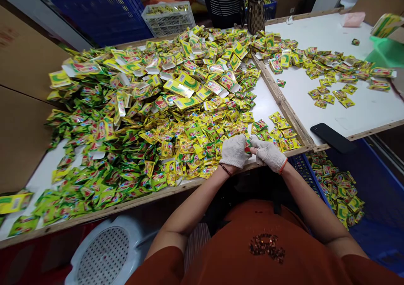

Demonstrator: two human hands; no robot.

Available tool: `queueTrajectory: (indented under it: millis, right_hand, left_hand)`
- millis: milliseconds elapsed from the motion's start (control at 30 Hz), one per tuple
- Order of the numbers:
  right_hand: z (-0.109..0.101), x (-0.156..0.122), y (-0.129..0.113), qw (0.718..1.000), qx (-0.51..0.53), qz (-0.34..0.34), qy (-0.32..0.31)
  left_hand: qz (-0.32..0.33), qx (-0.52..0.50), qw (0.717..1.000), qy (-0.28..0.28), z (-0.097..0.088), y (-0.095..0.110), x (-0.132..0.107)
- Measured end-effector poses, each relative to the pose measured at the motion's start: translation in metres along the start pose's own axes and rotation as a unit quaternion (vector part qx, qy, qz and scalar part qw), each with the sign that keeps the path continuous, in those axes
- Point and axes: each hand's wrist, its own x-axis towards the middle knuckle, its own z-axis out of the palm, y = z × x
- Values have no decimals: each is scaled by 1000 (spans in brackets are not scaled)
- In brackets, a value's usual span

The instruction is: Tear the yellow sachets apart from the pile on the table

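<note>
Tabletop (pixel 266 96) below, left hand (pixel 234 151) and right hand (pixel 268 153) clamp a packet (pixel 247 145), its visible strip pointing forward.

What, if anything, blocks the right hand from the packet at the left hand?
Nothing visible: the packet shows directly between the right hand and the left hand, close to both. Exact finger contact is unclear.

The left hand (pixel 234 151) and the right hand (pixel 269 154) are in white knitted gloves, the right with an orange edge (pixel 283 166). The small shiny packet (pixel 247 145) between them is green and red. The heaped flat packets (pixel 198 148) are yellow and green. The short-sleeved shirt (pixel 227 251) is rust-orange.
</note>
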Motion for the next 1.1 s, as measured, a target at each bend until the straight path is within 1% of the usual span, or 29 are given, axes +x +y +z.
queueTrajectory:
  millis: [33, 67, 133, 167, 200, 267, 300, 333, 367, 433, 467, 500, 533, 600, 667, 733, 800, 867, 900, 967, 1000, 1033, 1100]
  right_hand:
    - [-2, 1, -1, 1000, 25, -1, -7]
    - [-5, 3, -1, 1000, 28, -8, -7]
    - [-15, 13, 0, 999, -24, -45, 14]
    - [-21, 18, 1, 995, -66, -71, 27]
    - [-27, 23, 3, 989, -107, -99, 32]
    - [-35, 31, 8, 975, -163, -150, 24]
    - [-37, 33, 12, 971, -170, -166, 28]
    - [-36, 34, 16, 969, -166, -176, 47]
    - [-34, 34, 21, 968, -155, -178, 86]
    - [-26, 31, 33, 962, -111, -158, 195]
    - [-22, 30, 40, 960, -83, -137, 231]
    - [-17, 29, 45, 961, -54, -112, 245]
    - [-14, 28, 50, 966, -27, -90, 239]
    - [-9, 28, 56, 977, 10, -70, 203]
    - [-9, 29, 57, 980, 13, -86, 179]
    - [-10, 31, 55, 982, -5, -110, 154]
    - [-10, 33, 51, 984, -21, -118, 130]
    - [-8, 38, 49, 984, -17, -113, 135]
    - [-5, 41, 49, 984, 2, -110, 142]
    - [0, 47, 49, 983, 64, -108, 136]
    - [1, 50, 49, 982, 93, -111, 124]
    - [2, 52, 48, 981, 107, -116, 109]
    - [1, 52, 45, 983, 80, -132, 96]
  left_hand:
    - [-14, -18, 1000, 6, 1, 1, 0]
    - [-20, -48, 999, 14, 2, 3, 0]
    - [-4, -158, 987, 36, 6, 5, 0]
    - [14, -236, 971, 42, 9, 6, 0]
    - [31, -320, 946, 41, 13, 6, 1]
    - [38, -469, 882, 26, 22, 4, 1]
    - [22, -524, 852, 15, 26, 2, 2]
    - [-1, -564, 826, 5, 31, 1, 2]
    - [-27, -594, 804, -1, 35, -1, 1]
    - [-61, -636, 769, -2, 42, -5, -1]
    - [-64, -651, 757, -2, 45, -7, -2]
    - [-59, -660, 749, 1, 47, -8, -3]
    - [-51, -662, 748, 5, 48, -10, -4]
    - [-34, -654, 756, 9, 48, -13, -5]
    - [-26, -635, 772, 3, 48, -16, -3]
    - [-22, -615, 788, -5, 46, -18, 1]
    - [-26, -594, 804, 3, 44, -20, 6]
    - [-35, -576, 816, 19, 42, -22, 12]
    - [-40, -572, 819, 25, 42, -24, 14]
    - [-51, -576, 815, 35, 41, -25, 17]
    - [-58, -587, 806, 43, 40, -25, 18]
    - [-67, -604, 793, 47, 40, -25, 18]
    - [-83, -641, 761, 49, 40, -23, 17]
